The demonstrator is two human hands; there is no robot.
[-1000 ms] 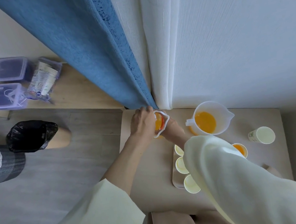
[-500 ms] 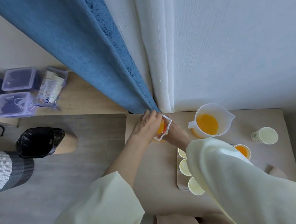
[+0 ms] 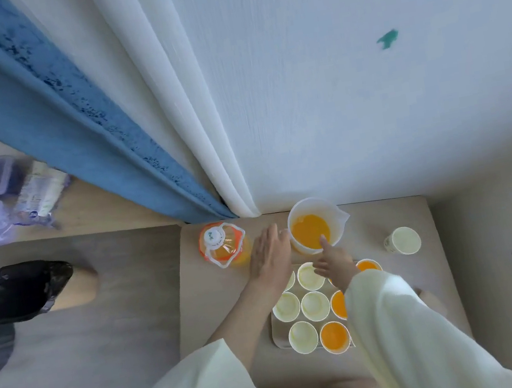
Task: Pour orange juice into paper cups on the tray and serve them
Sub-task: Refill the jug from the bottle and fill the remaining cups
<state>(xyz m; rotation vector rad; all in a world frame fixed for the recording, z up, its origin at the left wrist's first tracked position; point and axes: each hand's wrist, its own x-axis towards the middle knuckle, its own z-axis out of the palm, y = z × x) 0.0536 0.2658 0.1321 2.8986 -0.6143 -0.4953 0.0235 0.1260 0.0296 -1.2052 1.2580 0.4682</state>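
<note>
The left hand (image 3: pixel 269 255) is flat, palm down, fingers straight and together, pointing toward 1 o'clock, its forearm bare. At its 3 o'clock the right hand (image 3: pixel 334 263) holds nothing, its index finger stretched toward 12 o'clock and its wrist sleeved.

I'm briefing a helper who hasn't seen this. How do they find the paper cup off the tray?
Find the beige table below the curtains, then the clear juice jug at its far edge. Right of the jug stands the paper cup, alone and empty; all others crowd the tray.
</note>
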